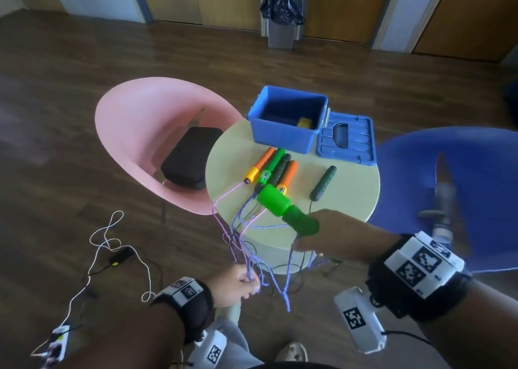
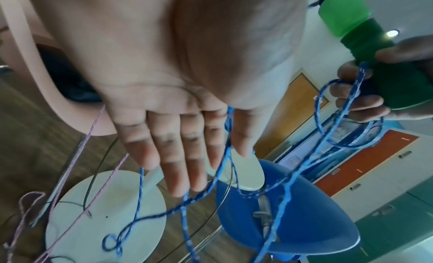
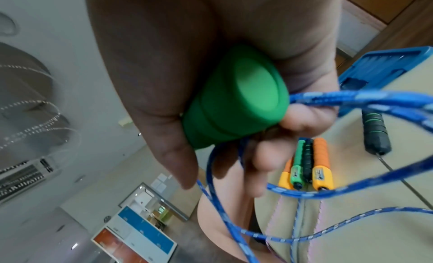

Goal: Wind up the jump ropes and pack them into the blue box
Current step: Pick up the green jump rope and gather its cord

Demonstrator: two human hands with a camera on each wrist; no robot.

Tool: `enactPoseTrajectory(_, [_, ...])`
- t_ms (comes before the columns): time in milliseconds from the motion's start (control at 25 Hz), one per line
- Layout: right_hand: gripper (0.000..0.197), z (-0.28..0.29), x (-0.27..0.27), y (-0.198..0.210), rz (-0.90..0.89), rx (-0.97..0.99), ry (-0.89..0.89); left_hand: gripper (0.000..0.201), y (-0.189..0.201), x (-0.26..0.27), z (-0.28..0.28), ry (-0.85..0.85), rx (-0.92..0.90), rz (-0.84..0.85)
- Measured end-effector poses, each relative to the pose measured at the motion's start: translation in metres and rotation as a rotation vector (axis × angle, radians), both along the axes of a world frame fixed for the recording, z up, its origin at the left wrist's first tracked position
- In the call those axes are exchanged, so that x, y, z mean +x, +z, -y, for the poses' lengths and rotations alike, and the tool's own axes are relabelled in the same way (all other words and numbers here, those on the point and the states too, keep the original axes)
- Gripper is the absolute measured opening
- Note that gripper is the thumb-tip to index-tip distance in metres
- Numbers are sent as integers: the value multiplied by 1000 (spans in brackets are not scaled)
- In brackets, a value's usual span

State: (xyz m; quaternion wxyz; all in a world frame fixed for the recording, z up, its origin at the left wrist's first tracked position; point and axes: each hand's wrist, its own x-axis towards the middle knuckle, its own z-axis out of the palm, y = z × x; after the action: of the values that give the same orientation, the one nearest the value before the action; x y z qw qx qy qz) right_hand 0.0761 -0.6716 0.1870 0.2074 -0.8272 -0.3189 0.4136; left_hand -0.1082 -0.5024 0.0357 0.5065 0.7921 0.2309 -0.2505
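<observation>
My right hand [image 1: 305, 234] [image 3: 225, 172] grips a green jump-rope handle [image 1: 280, 203] [image 3: 234, 104] above the round table's near edge. Its blue speckled rope [image 1: 288, 270] [image 3: 351, 98] loops down from that fist. Below the table edge my left hand [image 1: 246, 282] [image 2: 211, 167] is in among the hanging strands. Its fingers are straight, and the blue rope [image 2: 225, 156] runs between thumb and forefinger. Two orange handles [image 1: 259, 165], another green handle [image 1: 273, 164] and a black handle [image 1: 280, 169] lie side by side on the table. The open blue box [image 1: 283, 136] stands at the back with something yellow [image 1: 305, 122] inside.
A second black handle [image 1: 323, 183] lies apart on the cream table [image 1: 350, 189]. The box's lid [image 1: 347, 139] lies flat on its right. A pink chair [image 1: 134, 116] with a black case [image 1: 187, 158] is on the left, a blue chair [image 1: 476, 172] on the right. Cables [image 1: 106, 237] trail on the floor.
</observation>
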Motion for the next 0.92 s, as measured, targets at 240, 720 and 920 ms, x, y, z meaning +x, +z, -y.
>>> enactPoseTrajectory(240, [25, -5, -13, -45, -44, -355, 244, 9, -27, 12, -14, 83, 72, -112])
enactPoseTrajectory(720, [33, -71, -35, -166, -304, -260, -62, 10, -58, 47, -100, 549, 72, -91])
enactPoseTrajectory(920, [11, -91, -45, -219, -256, -240, -236, 12, -86, 72, -120, 601, -9, -135])
